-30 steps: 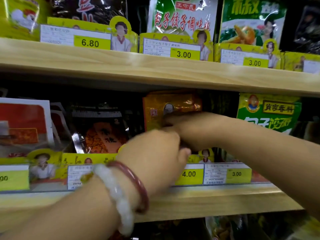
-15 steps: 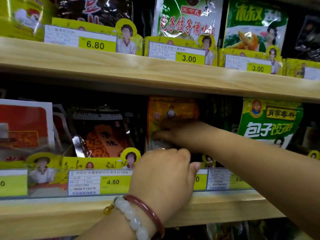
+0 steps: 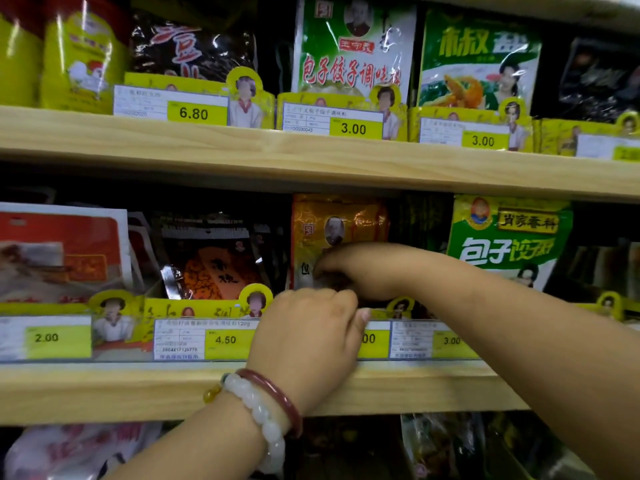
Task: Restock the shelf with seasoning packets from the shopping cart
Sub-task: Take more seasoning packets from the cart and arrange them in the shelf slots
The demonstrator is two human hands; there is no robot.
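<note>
Orange-gold foil seasoning packet stands upright in the middle shelf slot, between the black-and-orange packet at its 9 o'clock and the green packet at its 3 o'clock. Right hand reaches across the packet's lower front, fingers curled onto it in an apparent grip; left hand, at its 6 o'clock, has risen to the price rail over the last second, whether its fingers hold the packet's base cannot be told. The packet sits straighter than a second ago, suggesting placement is nearly complete
</note>
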